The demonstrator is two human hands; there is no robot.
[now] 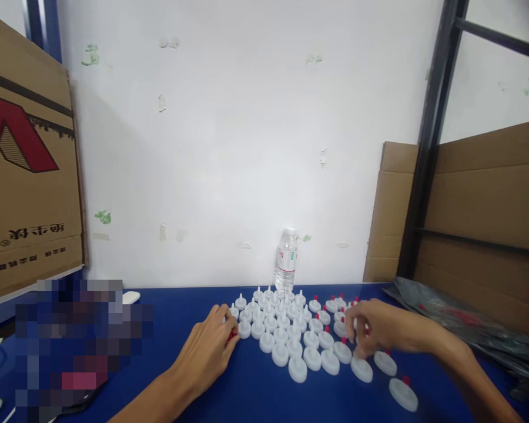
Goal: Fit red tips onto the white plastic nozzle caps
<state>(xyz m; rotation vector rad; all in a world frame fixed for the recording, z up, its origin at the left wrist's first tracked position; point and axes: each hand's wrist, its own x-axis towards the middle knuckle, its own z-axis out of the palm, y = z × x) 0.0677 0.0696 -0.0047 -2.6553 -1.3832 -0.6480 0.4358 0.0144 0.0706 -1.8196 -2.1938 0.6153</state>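
Observation:
Many white pointed-spout caps (280,353) stand spout-up on the blue table, packed in a group between my hands. Those toward the right, such as the white spout cap (403,395) nearest me, carry small red tips (406,380). At the group's left edge my left hand (211,343) is curled closed, with red tips (231,335) showing between its fingers; how many is hidden. My right hand (374,329) bends down over the right side, fingers pinched around the top of a white cap (362,370). Its fingertips hide what exactly they grip.
A clear water bottle (286,261) stands against the white wall behind the caps. A printed cardboard box (26,158) rises at left, above a blurred-out patch. Dark plastic wrapping (462,323) lies on the right, near a black metal frame (427,135) and cardboard sheets (489,205).

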